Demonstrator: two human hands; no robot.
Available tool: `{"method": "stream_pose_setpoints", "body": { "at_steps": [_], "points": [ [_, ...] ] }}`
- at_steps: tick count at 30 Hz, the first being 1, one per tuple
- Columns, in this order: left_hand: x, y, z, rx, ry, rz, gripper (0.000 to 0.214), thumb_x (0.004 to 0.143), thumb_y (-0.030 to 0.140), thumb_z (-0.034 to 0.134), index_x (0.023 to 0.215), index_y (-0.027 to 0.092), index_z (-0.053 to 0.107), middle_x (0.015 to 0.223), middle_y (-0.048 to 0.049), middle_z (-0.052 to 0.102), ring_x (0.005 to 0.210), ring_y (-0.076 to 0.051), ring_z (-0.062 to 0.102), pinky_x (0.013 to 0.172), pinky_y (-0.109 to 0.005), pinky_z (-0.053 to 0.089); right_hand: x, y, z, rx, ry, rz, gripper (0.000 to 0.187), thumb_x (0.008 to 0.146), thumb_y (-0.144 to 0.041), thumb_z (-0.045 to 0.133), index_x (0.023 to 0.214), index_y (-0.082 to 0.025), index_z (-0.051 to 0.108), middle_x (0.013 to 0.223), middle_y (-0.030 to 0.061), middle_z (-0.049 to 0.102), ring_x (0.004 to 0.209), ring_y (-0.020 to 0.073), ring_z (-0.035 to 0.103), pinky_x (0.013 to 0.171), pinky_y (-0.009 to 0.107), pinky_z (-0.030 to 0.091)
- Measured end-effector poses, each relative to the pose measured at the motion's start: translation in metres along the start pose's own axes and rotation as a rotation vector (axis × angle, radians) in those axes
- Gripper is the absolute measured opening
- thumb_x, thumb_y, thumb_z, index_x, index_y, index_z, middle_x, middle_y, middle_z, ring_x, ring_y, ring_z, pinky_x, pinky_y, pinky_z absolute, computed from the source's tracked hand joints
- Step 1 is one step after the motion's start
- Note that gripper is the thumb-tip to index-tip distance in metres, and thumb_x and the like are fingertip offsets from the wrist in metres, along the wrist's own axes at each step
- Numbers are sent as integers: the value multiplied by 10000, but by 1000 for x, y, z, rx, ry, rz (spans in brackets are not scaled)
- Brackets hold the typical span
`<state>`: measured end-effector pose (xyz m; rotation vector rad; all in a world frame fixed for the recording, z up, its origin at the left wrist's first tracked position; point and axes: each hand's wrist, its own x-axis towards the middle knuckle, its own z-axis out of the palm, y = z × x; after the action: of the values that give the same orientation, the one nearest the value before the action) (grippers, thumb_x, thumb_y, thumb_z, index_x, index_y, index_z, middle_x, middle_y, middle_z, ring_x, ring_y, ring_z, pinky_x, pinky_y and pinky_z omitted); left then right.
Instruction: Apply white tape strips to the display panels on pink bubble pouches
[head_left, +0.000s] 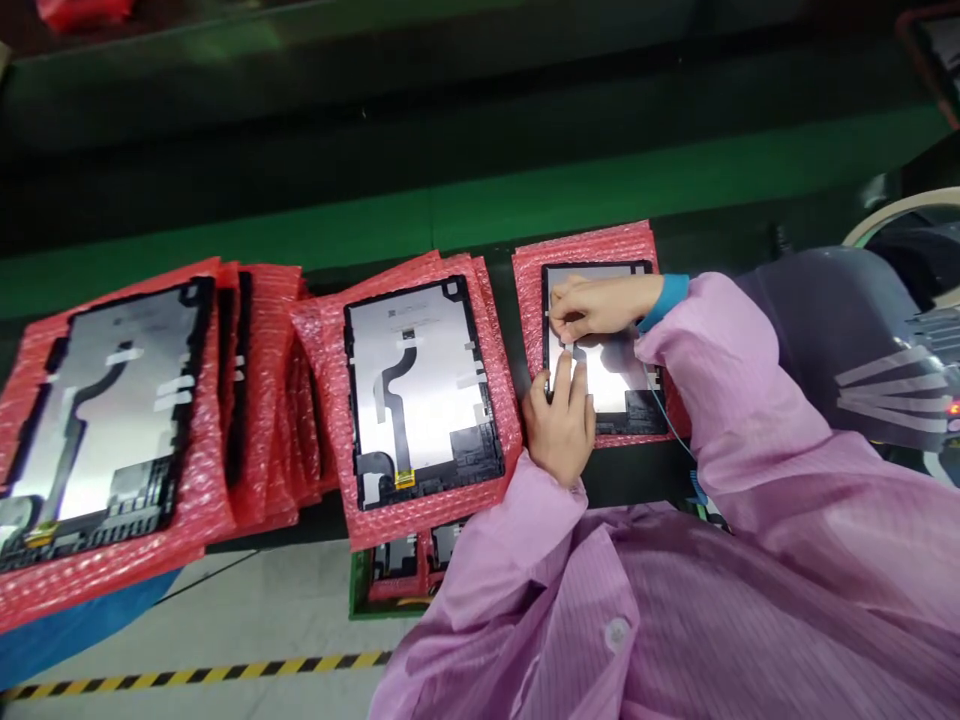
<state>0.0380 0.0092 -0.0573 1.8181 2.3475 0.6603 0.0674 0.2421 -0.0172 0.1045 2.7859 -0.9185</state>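
Note:
A silver tablet panel (611,375) with a black frame lies on a red bubble-wrap sheet (592,245) at the right of the dark bench. My left hand (561,415) rests on the panel's lower left edge, fingers laid flat and pressing down. My right hand (596,305) is over the panel's upper part, fingers curled in a pinch on a small strip or cable that I cannot make out. Both arms wear pink sleeves; a blue cuff shows at the right wrist.
A second panel (420,385) on red bubble wrap lies in the middle, a third panel (97,400) on a stack of wraps at the left. A grey machine (847,320) stands at the right. More panels sit in a tray (409,560) below the bench edge.

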Motion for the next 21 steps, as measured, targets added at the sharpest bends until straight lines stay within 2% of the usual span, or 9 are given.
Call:
{"method": "stream_pose_setpoints", "body": {
  "at_steps": [6,9,11,14,17,19,21],
  "points": [
    [1,2,-2,7,-47,-13,461,996,282,401,1419,178,554,1490,-97,519,1229,-323,486,1056,-506,407,1,-15,1,-64,-38,82,150,858,-182,676,710,-158,663,861,55,549,908,191,465,808,323,379],
    [0,3,-2,36,-37,-6,468,1002,288,375,1421,182,555,1477,-82,536,1216,-327,495,1021,-513,439,-4,-21,7,-144,14,114,148,845,-184,700,715,-150,639,904,81,542,932,221,465,808,350,383],
    [0,3,-2,46,-28,-5,468,1003,287,371,1421,188,556,1466,-82,548,1215,-326,504,1010,-514,452,-7,-17,11,-219,135,151,176,813,-245,759,777,-138,625,959,103,543,992,257,463,852,385,385],
    [0,3,2,59,-2,7,454,1000,283,385,1402,188,575,1433,-91,577,1207,-327,523,1005,-510,462,-8,-3,11,-262,368,267,407,763,-376,819,941,-102,578,1047,133,517,1094,316,441,939,467,379],
    [-2,-2,5,67,75,52,410,993,269,415,1314,145,638,1362,-117,627,1195,-327,535,1016,-494,461,-16,-1,9,-232,583,400,433,882,-446,687,1037,-76,527,1119,150,478,1191,361,396,1003,580,340],
    [-3,-5,4,50,116,96,369,989,265,434,1234,129,675,1287,-135,663,1179,-316,548,1021,-478,460,-37,-20,11,-205,732,416,408,971,-465,540,1086,-75,514,1171,157,468,1232,363,377,1027,620,317],
    [-2,-8,-1,29,132,116,345,996,270,422,1160,133,693,1155,-144,703,1102,-293,586,1002,-461,465,-75,-58,21,-159,830,364,399,1013,-473,431,1099,-97,532,1173,151,504,1202,325,425,1037,586,345]
  ]
}}
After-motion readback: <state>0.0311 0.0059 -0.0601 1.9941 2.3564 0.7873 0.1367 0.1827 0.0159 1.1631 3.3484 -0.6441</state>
